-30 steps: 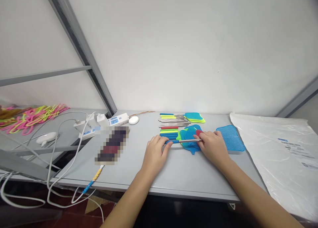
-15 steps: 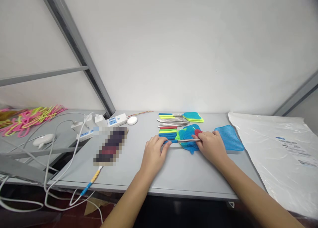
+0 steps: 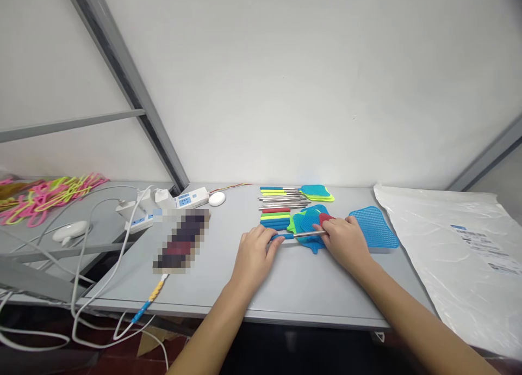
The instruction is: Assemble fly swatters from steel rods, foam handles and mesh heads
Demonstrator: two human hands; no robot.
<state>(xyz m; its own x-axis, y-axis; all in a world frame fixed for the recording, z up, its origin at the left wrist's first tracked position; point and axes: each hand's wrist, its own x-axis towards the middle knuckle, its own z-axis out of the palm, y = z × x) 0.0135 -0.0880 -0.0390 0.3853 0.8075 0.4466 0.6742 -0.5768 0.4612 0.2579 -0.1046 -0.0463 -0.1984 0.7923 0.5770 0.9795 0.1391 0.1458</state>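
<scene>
A fly swatter with a blue handle (image 3: 284,236) and a metal rod (image 3: 309,234) lies level across both my hands. My left hand (image 3: 255,253) is closed round the handle, hiding its far end. Fingers of my right hand (image 3: 343,239) grip the other end of the rod. Beyond them sits a blue mesh swatter head (image 3: 374,226); my hand covers where it meets the rod. Just behind lie loose blue swatter heads (image 3: 306,221) with a green and a red one (image 3: 326,218). Loose handles (image 3: 275,216) in blue, yellow-green and red lie in a row left of them.
Further back are loose metal rods (image 3: 283,202) and several swatters with heads (image 3: 317,191). A white plastic bag (image 3: 444,244) covers the right side. On the left are a blurred-out device (image 3: 183,241), a power strip (image 3: 191,198), white cables and pink-yellow cords (image 3: 53,195).
The rod and mesh head have shifted slightly left with my right hand, and a little more blue handle shows beside my left thumb. Both hands keep their grip.
</scene>
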